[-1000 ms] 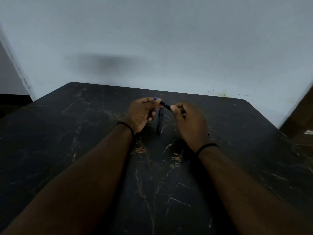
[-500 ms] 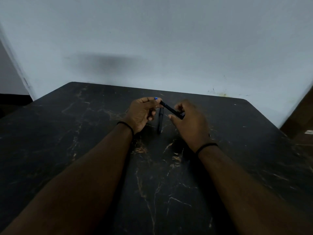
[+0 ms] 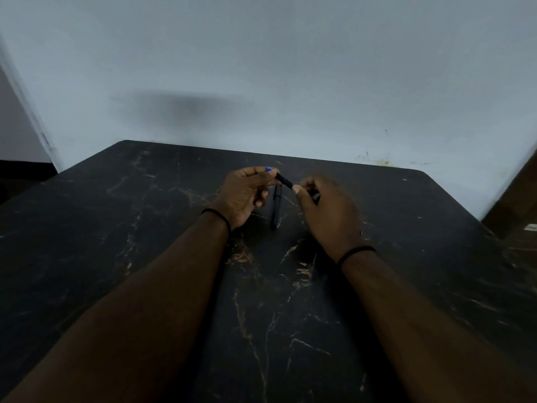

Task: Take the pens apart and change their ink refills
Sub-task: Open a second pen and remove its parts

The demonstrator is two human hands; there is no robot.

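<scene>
A black pen (image 3: 284, 181) with a blue end is held above the table between both hands. My left hand (image 3: 247, 194) pinches its blue-tipped end. My right hand (image 3: 328, 212) grips the other end with thumb and fingers, and that end is hidden behind them. A second black pen (image 3: 276, 209) lies on the dark marble table (image 3: 145, 228) just below, between the two hands, pointing toward me.
The table's far edge meets a pale wall (image 3: 290, 82). A brown piece of furniture (image 3: 514, 205) stands beyond the table's right corner. A dark gap opens at the far left past the wall's corner.
My right hand slid back along the held pen and then forward again, so less of the barrel shows between the hands. The left hand and the pen on the table stayed put.
</scene>
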